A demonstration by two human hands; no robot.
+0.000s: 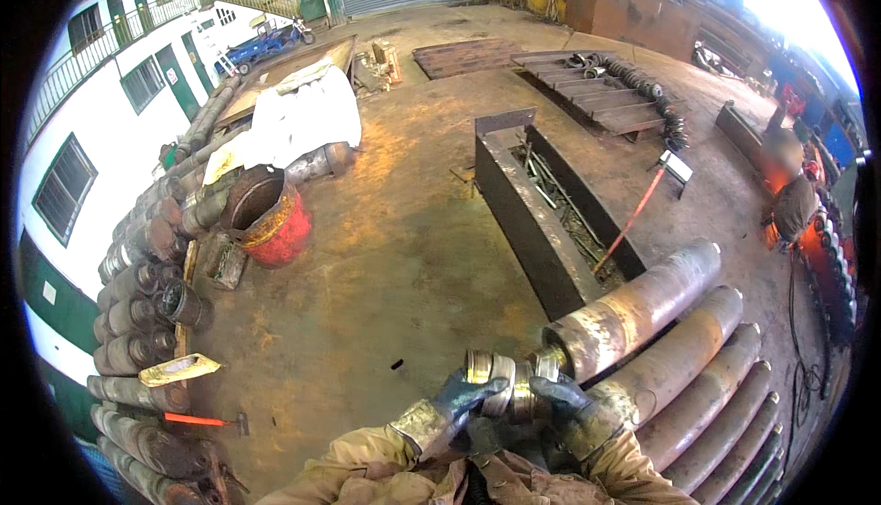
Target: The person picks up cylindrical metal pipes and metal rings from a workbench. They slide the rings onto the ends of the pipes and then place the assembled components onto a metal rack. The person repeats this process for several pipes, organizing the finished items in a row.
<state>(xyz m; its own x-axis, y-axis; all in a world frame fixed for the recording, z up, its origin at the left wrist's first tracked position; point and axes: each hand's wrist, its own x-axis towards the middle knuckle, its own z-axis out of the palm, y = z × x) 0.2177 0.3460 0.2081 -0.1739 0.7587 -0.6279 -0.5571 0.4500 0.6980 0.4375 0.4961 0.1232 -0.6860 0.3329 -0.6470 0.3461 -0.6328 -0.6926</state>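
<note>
My left hand (462,398), in a dark glove, is closed around a ringed metal fitting (498,382) with a shiny, grooved surface. My right hand (563,398), gloved too, grips the same fitting from its right side. Both hands are low in front of me, with the fitting lying roughly sideways between them. Just beyond my right hand is the end of a thick, worn metal cylinder (635,312); whether the fitting touches it I cannot tell. Palms and the fitting's underside are hidden.
More long cylinders (695,349) lie side by side at right. Ahead is a dark steel trough (532,220) with rods inside. At left stand a red drum (278,230), stacked rollers (138,312) and an orange-handled hammer (206,420). Another person (791,195) is at far right.
</note>
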